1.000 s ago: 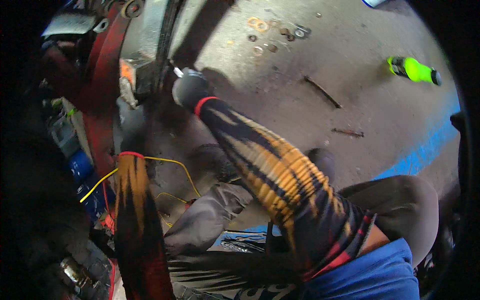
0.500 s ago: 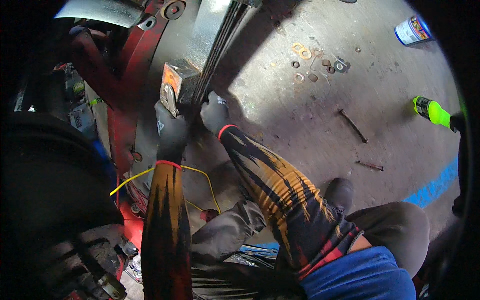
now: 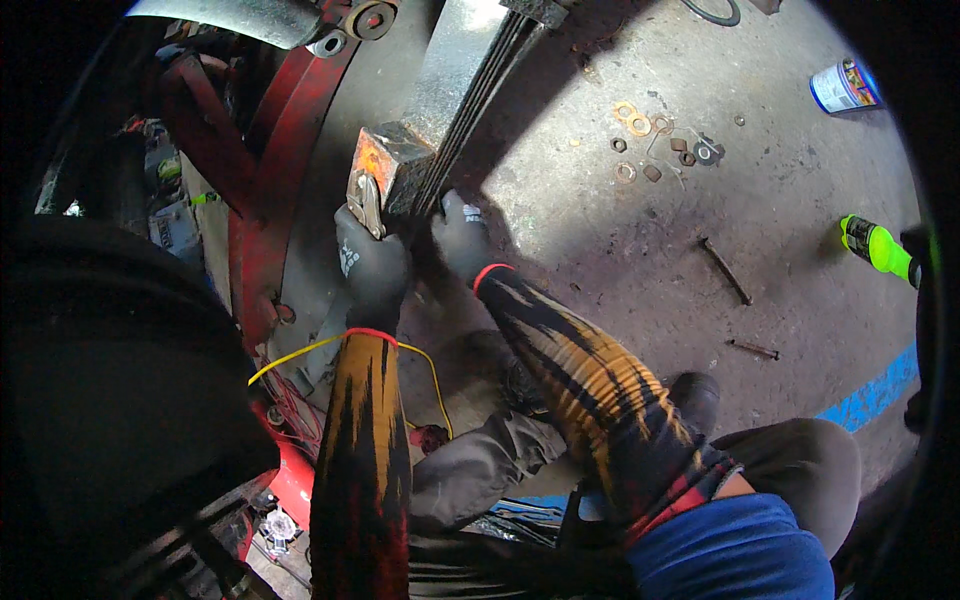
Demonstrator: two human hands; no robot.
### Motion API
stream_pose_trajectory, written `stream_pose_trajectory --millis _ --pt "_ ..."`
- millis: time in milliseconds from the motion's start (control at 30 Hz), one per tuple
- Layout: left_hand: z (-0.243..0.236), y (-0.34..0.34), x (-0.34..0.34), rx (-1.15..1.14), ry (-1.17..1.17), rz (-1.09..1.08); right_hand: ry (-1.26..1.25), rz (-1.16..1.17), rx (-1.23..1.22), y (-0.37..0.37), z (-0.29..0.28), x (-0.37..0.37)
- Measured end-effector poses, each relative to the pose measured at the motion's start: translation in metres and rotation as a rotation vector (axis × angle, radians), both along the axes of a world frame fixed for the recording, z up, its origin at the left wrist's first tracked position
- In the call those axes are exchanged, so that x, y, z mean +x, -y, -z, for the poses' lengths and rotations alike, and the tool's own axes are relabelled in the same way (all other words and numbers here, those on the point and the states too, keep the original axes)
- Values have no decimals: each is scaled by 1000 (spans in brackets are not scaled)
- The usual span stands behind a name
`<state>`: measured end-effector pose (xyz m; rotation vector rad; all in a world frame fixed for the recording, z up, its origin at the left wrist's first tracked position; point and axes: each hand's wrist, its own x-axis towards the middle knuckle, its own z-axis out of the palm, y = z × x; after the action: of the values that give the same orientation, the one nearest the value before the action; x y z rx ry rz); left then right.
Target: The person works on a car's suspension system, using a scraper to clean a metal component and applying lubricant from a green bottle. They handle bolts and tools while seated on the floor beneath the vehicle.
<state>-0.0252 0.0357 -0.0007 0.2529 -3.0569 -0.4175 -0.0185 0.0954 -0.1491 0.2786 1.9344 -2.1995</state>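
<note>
My gloved left hand (image 3: 372, 268) has its fingers closed around metal pliers (image 3: 365, 205), which lie against the near face of a rusty orange and black metal block (image 3: 398, 155). The block sits beside a long stack of dark metal strips (image 3: 480, 100), over a pale metal plate (image 3: 450, 60). Just right of the block, my gloved right hand (image 3: 460, 235) is curled at the lower end of the strips; its fingertips and whatever they hold are hidden.
A red steel frame (image 3: 280, 170) stands left, a yellow cable (image 3: 290, 360) below it. On the concrete floor (image 3: 620, 240) at right lie washers and nuts (image 3: 640, 122), two long bolts (image 3: 725, 270), a green bottle (image 3: 878, 250) and a can (image 3: 840, 88). My bent legs (image 3: 790, 450) are below.
My right hand has moved down and left, closer to the block, and the pale item at its fingertips no longer shows. The whole scene has shifted right and down in view.
</note>
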Motion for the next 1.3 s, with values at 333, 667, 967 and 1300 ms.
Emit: stream_pose_trajectory --millis 333,667,967,1300 --pt "-1 -1 -1 45 5 -41 -8 -38 -72 -13 0 -3" --pt "-12 -10 -5 -54 51 -62 385 196 -918 64 41 20" --pt "-9 -3 -4 39 -47 -6 464 225 -487 81 42 17" --pt "-6 -2 -3 -45 -56 -36 418 -154 -114 30 22 -1"
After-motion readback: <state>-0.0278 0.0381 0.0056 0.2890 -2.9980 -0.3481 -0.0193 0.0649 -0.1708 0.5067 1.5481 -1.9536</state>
